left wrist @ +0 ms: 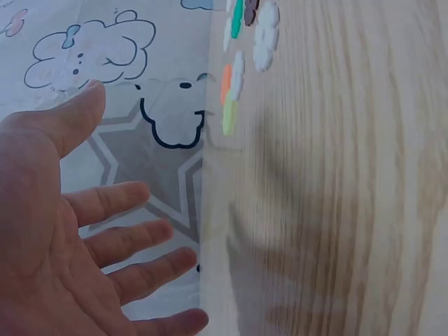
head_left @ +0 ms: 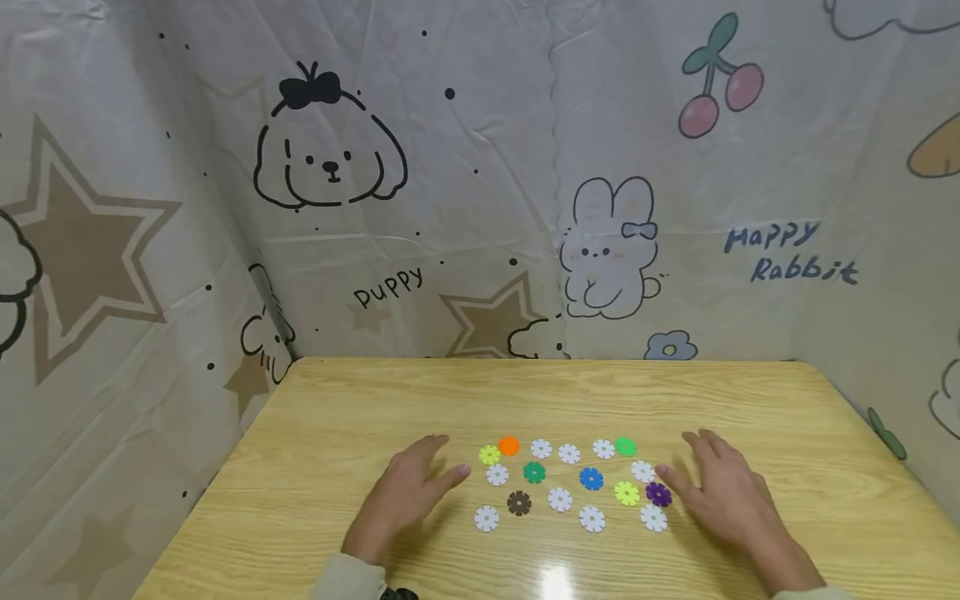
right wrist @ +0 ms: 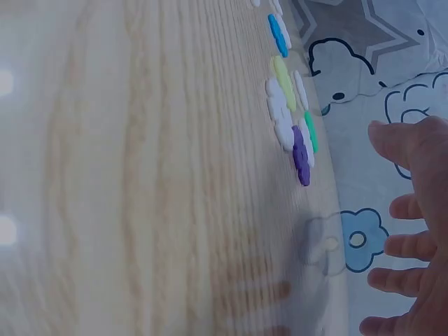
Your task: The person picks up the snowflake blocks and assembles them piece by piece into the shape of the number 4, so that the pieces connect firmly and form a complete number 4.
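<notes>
Several flat, notched plastic discs lie spread across the middle of the table, many white, others coloured. My left hand (head_left: 408,487) is held beside the left end of the group, fingers extended and holding nothing. Nearest to it are a yellow disc (head_left: 489,454), an orange disc (head_left: 509,446) and a white disc (head_left: 497,475). To the right of the group is my right hand (head_left: 723,492), fingers spread, nothing in it. Its thumb is close to a purple disc (head_left: 658,494); whether they touch I cannot tell. A blue disc (head_left: 591,478) and a brown disc (head_left: 519,503) lie between the hands.
The light wooden table (head_left: 360,400) has cloth walls (head_left: 480,208) behind it and along both sides, printed with cartoon animals and stars. A dark wristband (head_left: 399,594) shows at the left sleeve. Light glares off the table's front part.
</notes>
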`<state>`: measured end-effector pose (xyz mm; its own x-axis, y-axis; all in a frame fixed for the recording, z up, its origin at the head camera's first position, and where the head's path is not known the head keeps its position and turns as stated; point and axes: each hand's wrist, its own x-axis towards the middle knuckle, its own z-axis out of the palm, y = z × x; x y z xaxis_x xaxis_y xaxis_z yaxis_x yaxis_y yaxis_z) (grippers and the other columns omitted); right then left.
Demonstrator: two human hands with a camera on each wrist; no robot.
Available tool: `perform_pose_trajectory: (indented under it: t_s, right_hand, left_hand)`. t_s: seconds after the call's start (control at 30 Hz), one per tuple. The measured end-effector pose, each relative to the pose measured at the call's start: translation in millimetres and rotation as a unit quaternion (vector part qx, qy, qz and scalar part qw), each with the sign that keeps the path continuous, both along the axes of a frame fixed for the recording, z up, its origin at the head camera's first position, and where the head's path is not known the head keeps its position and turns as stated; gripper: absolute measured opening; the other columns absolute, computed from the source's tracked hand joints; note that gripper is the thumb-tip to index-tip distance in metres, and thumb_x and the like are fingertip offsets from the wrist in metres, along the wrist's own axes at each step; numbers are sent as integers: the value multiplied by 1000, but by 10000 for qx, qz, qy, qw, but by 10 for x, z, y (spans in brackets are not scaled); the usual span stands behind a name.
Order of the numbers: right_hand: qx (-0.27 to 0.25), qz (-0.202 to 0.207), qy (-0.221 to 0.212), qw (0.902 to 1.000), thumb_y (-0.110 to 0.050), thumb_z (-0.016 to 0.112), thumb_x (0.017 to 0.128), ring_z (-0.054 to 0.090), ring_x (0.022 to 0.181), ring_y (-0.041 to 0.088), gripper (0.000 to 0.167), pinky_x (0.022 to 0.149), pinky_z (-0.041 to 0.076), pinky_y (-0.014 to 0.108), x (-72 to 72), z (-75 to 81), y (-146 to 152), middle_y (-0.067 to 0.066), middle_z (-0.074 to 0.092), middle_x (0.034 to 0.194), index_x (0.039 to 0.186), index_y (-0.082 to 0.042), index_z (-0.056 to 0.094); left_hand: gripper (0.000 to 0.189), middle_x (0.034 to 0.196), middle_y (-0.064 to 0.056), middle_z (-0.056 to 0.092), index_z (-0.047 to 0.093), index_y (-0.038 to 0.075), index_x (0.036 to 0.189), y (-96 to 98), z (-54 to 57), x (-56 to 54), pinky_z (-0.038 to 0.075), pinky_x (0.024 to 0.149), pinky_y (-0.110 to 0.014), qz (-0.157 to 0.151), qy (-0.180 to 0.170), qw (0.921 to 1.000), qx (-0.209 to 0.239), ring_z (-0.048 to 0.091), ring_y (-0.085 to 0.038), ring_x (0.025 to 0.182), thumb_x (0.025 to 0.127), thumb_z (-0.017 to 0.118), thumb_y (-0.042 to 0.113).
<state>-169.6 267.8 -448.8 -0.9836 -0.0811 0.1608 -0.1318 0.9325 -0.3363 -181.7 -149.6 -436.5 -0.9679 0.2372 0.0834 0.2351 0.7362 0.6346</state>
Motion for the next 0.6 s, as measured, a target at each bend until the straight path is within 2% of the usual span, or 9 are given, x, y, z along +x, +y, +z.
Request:
perform_pose_trajectory:
  t_s: [0.23, 0.6]
  right_hand:
    - [-184, 52, 121, 9997, -48, 61, 98, 45, 117, 59, 70, 89, 40, 70, 66, 11, -10, 39, 48, 132, 131, 13, 51]
    - [-288, 72, 83, 9995, -47, 62, 97, 49, 115, 57, 65, 89, 41, 68, 150, 18, -68, 37, 54, 126, 127, 11, 57]
  left_hand:
    - [70, 143, -22, 50, 51, -2, 141, 70, 4, -1, 34, 107, -57, -184, -111, 9994, 287, 43, -42, 134, 97, 59, 52]
    - [63, 135, -21, 58, 56, -2, 137, 86, 14, 46, 42, 100, -57, -391, -489, 9978, 223, 53, -41, 124, 96, 64, 46]
